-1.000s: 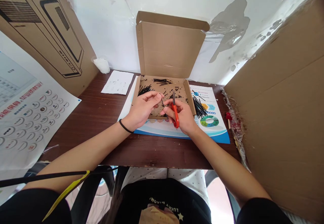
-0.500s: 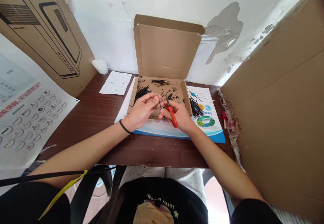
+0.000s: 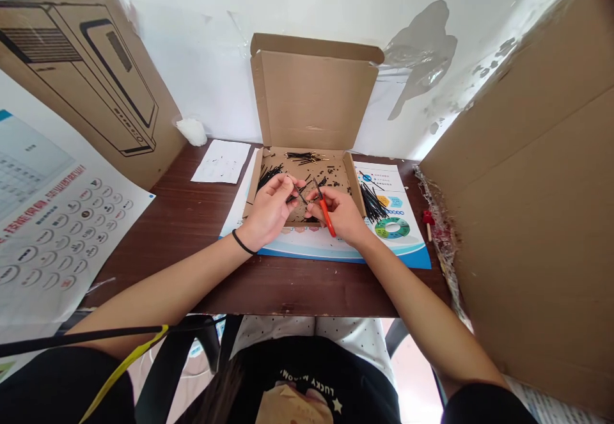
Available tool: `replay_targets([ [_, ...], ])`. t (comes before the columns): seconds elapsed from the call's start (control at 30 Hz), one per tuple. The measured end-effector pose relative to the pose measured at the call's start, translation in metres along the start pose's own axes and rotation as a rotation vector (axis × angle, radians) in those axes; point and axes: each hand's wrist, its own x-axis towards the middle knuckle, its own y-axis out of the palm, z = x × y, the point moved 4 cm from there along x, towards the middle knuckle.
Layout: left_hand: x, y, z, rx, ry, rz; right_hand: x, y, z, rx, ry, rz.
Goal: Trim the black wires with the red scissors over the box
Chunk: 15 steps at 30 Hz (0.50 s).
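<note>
My left hand (image 3: 271, 210) is closed, pinching a short thin black wire (image 3: 300, 195) between thumb and fingers. The wire slants down to the right, its lower end at the fingertips of my right hand (image 3: 341, 214). That hand is wrapped round red-handled pliers (image 3: 327, 217), whose dark jaws point up and away. I cannot tell whether the jaws are parted. Both hands are over the front of an open cardboard box (image 3: 354, 184). Inside lie a bundle of black wires (image 3: 269, 174) at the left, a bunch with gold-coloured ends (image 3: 307, 157) at the back, and scattered black scraps (image 3: 330, 178).
More black wires (image 3: 373, 203) lie right of the box on a printed sheet (image 3: 407, 254). A white paper (image 3: 221, 162) with small dark bits is on the brown table (image 3: 278, 286) at the left. Large cardboard (image 3: 537, 206) stands at the right, and a printed carton (image 3: 96, 72) at the left.
The wire has gone from nearly upright to a slant, its upper end now in my left fingers. My right hand keeps the pliers. The camera view has shifted slightly.
</note>
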Motion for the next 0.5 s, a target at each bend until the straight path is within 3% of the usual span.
replay_targets([
  [0.17, 0.003, -0.005, -0.013, 0.242, 0.189, 0.013, 0.001, -0.017, -0.006, -0.108, -0.010, -0.242],
  [0.3, 0.001, -0.004, -0.019, 0.598, 0.351, 0.064, -0.003, -0.021, -0.004, -0.269, -0.068, -0.262],
  [0.5, 0.003, -0.003, -0.013, 0.684, 0.359, 0.135, -0.016, -0.015, 0.020, -0.719, -0.282, -0.327],
])
